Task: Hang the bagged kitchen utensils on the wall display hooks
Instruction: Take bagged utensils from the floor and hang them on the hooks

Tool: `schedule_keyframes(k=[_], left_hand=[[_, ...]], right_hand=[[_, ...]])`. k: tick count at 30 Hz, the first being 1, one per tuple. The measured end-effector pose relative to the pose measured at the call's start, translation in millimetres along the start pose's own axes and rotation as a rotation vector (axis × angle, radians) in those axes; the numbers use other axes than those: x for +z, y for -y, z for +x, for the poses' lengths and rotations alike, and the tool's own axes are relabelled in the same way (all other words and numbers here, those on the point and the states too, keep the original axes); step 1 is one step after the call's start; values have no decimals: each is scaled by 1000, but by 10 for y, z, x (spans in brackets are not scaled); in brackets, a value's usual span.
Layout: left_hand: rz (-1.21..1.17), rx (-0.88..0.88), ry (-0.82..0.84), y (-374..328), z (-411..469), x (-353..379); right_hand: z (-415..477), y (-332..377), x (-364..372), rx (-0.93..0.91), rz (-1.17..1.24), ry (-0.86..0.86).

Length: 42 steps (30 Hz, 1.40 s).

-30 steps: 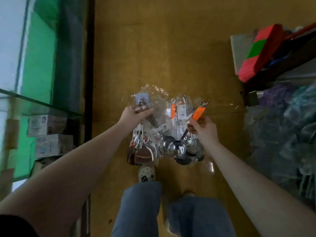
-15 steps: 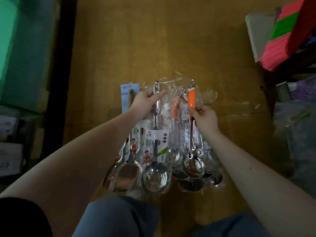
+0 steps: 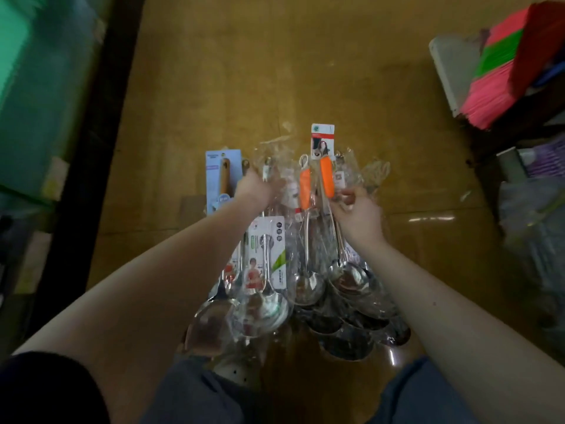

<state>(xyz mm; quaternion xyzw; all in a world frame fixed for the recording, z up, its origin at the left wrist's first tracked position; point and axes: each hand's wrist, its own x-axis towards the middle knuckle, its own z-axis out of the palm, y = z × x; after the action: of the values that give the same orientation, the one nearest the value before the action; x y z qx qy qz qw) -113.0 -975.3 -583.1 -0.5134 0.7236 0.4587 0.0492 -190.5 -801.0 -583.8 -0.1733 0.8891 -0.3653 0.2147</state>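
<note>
Steel ladles and spoons in clear bags, the bagged utensils (image 3: pixel 266 270), hung as 1 bunch in front of the person, above the yellow-brown floor (image 3: pixel 244 71). Left hand (image 3: pixel 255 191), blurred, had its fingers curled round the upper handles on the bunch's left side. Right hand (image 3: pixel 359 214) pinched the shaft of an orange-handled ladle (image 3: pixel 326 175) just below its grip; 2 orange grips stood side by side.

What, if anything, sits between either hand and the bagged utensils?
Nothing visible. The left hand and right hand both already grip the bagged utensils near their handle ends, bowls hanging down. No display hooks are in view, so that path cannot be judged.
</note>
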Motion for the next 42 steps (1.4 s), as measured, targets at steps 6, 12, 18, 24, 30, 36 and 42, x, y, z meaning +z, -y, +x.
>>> schedule_keyframes(k=[6,12,18,24,30,36,42], left_hand=[[252,108,-22,79,-81,-15],[459,137,77,364,-239,303],[379,193,149,385,-126,216],[433,144,169,116,-525,-5],[444,126,236,-792,-1427,-604],[320,185,252,-2055,-2562,-1314],[334,264,284,-3318,-3545,-1584]], right_hand=[[-66,-81,52,-169,-248,94],[-230,-270,171,-258,-485,150],[-216,-214,145,-250,-548,179],[-508,50,-225,-226,-593,214],[-1071,872,-1210,-206,-626,277],[-1488,1848,-2527,-199,-607,191],[-1885,2460,-3820,-162,-530,78]])
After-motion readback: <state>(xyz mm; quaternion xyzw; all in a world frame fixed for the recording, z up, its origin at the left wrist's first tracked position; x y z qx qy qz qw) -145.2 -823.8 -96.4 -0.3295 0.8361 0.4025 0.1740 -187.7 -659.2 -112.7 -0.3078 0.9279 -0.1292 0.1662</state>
